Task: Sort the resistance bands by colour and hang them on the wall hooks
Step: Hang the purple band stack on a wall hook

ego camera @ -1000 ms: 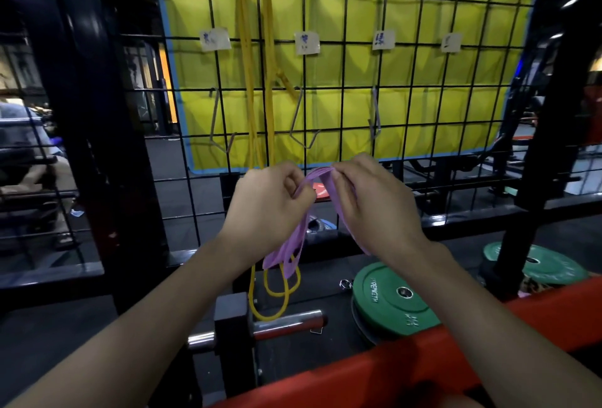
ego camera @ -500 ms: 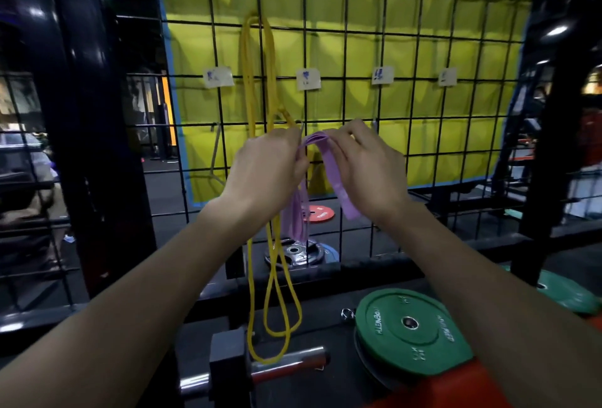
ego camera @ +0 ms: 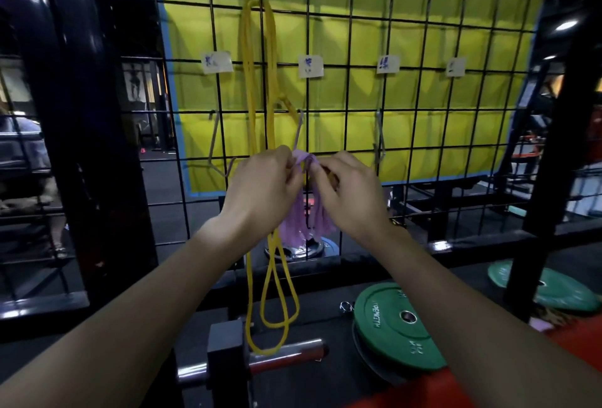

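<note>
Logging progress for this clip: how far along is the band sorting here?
Done: the yellow bands already hang on the wire grid. In hand: the left hand and right hand pinch a purple band at the second hook, not visibly seated. Left: the other hooks look bare.

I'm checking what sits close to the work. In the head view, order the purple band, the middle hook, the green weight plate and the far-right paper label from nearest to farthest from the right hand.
From the right hand:
1. Purple band, pinched in it, hanging just left.
2. Middle hook, just above and left.
3. Green weight plate, below, lying flat.
4. Far-right paper label, high up to the right on the grid.
</note>
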